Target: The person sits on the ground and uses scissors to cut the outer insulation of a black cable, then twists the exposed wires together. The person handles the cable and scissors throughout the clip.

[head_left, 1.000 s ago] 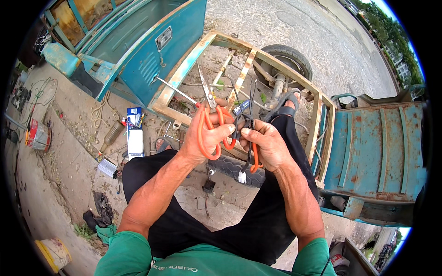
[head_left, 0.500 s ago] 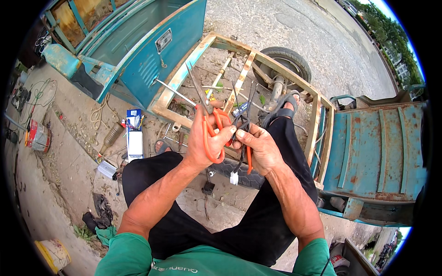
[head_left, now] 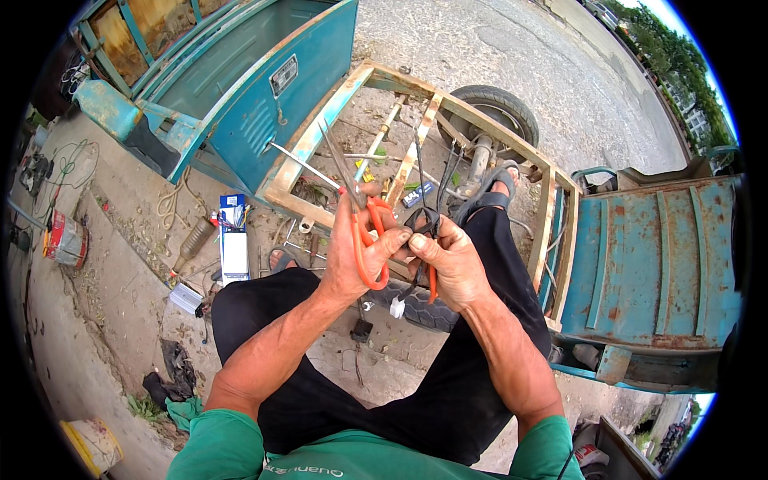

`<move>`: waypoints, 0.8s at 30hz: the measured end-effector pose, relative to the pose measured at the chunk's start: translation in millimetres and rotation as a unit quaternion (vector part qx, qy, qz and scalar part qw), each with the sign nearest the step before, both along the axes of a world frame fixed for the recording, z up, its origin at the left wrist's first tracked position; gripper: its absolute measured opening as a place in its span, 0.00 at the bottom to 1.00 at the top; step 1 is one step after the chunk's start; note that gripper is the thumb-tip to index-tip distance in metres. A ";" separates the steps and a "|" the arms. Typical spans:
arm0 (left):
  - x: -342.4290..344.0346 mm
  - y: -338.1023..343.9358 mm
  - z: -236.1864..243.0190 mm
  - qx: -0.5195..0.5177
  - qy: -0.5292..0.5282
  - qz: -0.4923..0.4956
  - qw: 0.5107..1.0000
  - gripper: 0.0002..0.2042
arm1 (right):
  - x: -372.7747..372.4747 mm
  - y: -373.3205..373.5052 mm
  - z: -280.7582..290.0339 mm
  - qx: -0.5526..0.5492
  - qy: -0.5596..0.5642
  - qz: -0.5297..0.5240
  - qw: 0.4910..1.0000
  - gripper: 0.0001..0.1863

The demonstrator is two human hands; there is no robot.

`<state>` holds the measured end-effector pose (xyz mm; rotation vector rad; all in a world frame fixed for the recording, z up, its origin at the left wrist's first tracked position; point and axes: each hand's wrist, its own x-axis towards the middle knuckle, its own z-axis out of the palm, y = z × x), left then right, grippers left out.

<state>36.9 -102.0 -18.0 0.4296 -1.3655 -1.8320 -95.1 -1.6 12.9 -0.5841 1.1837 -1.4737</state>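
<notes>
My left hand [head_left: 352, 248] is closed around scissors [head_left: 370, 254] with orange loop handles, blades pointing up and away. A thin metal rod with a red end [head_left: 308, 166], like a screwdriver, sticks out to the left from the same hand. My right hand [head_left: 454, 262] pinches a bundle of black wires [head_left: 424, 220] against the left fingertips. Loose wire ends rise above the bundle, and a white plug connector [head_left: 397, 307] dangles below it. An orange handle end [head_left: 433, 286] shows beneath the right fingers; what it belongs to is hidden.
Before me lies a rusty metal frame [head_left: 416, 152] with a wheel [head_left: 500, 112]. A teal metal body panel [head_left: 280, 104] stands at left, a rusty teal bed [head_left: 648, 264] at right. On the ground are a blue-and-white box [head_left: 234, 248], a silver module [head_left: 187, 298] and a paint bucket [head_left: 66, 238].
The wire bundle has been bent over between my fingertips, and its loose ends have shifted. The white connector has swung slightly left and up. Both hands keep their hold.
</notes>
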 end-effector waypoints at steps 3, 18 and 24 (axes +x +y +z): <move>1.9 -0.4 -1.7 -0.002 -0.008 -0.007 1.000 0.33 | 2.3 1.9 2.1 0.010 0.015 -0.003 1.000 0.12; 44.9 8.6 19.8 0.051 -0.123 -0.365 0.922 0.27 | -51.6 13.1 24.7 -0.040 0.017 -0.018 0.999 0.16; 48.5 -0.3 20.5 0.045 -0.154 -0.446 0.880 0.31 | -47.6 13.9 23.7 -0.026 0.043 0.001 0.999 0.17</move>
